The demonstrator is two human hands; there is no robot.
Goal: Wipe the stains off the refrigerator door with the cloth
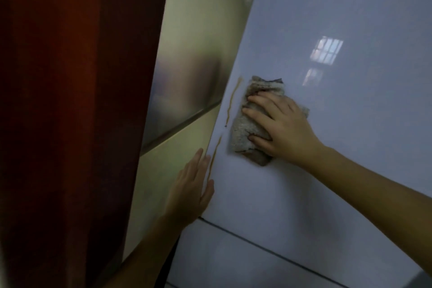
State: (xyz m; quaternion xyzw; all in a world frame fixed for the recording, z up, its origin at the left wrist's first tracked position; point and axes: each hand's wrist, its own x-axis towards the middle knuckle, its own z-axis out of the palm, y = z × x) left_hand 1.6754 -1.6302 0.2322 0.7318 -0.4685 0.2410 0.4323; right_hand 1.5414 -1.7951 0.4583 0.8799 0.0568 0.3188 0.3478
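The door (327, 124) is big, pale and shiny, and it fills the right side. Window light shines in it, up and to the far right. A dark line (257, 243) runs across it low down, with another pale panel under the line. A dark red curtain (70, 100) hangs down the whole left side. Between the curtain and the door is the fridge's side (191, 54), which is shiny and a bit yellow. The right hand (285, 128) comes in from the right, with its arm going off to the near right. Its fingers are spread out and press flat on the cloth (243, 133). The left hand (189, 192) is lower down, flat, with straight fingers close together, resting at the door's left edge. The cloth is gray, fuzzy and folded, and it sits flat on the door, near the left edge. Two thin brown stains run down the door. The top stain (233, 98) is just left of the cloth. The low stain (215, 156) is right beside the left hand's fingertips.
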